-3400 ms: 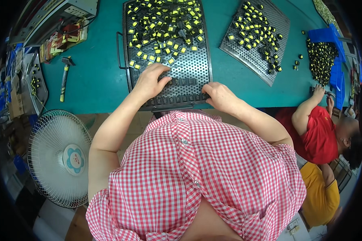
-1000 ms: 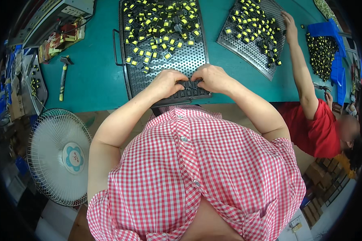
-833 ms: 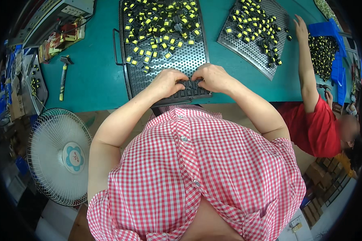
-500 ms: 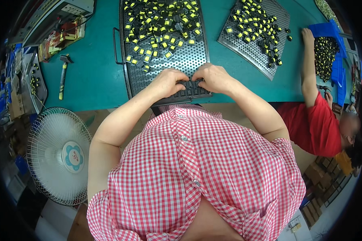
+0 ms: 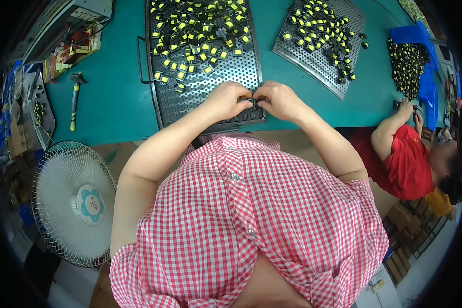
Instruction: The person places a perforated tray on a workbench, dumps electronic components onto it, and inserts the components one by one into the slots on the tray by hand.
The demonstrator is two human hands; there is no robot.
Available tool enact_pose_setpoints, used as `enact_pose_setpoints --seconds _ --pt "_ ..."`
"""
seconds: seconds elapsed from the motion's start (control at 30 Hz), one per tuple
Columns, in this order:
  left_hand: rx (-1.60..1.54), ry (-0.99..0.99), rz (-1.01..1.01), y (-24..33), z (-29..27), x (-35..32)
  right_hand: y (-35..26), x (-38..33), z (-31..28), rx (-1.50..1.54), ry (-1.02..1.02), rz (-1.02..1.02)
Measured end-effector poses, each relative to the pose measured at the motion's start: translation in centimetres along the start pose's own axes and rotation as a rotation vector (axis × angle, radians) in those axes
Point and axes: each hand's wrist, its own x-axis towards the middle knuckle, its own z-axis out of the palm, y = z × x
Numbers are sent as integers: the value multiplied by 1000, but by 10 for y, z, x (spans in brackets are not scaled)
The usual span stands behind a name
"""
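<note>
Over the near edge of a perforated metal tray (image 5: 233,73), both my hands are closed and their fingertips almost meet. My left hand (image 5: 230,101) pinches a small black part (image 5: 252,101). My right hand (image 5: 281,101) closes on the same part or one right against it; the fingers hide which. Below them, black pieces (image 5: 236,116) lie in a row along the tray's near end. Farther up the tray is a loose heap of small black parts with yellow bands (image 5: 208,31), which look like little coils or transformers.
Right of my tray lies a tilted perforated plate (image 5: 313,64) with more yellow-banded parts. Beyond it, a co-worker in red (image 5: 408,164) reaches toward a blue bin (image 5: 428,95) with a similar heap. A hammer (image 5: 75,100) lies left; a fan (image 5: 77,205) stands below the table edge.
My hands have lifted slightly from the row of black pieces and come together, with a small part now between the fingertips. The co-worker's arm has drawn back from the far bin.
</note>
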Motion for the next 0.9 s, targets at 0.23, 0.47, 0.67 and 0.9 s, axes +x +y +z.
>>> enact_pose_setpoints --seconds 0.23,0.47,0.67,0.9 --pt "31 36 38 -1 11 0 1 -2 4 22 32 -4" --pt "29 88 50 -1 14 -2 0 4 0 -10 -29 -4" --pt "33 85 45 -2 14 -3 2 9 -3 60 -75 27" --pt "21 96 46 -2 14 -5 5 6 1 77 -52 41"
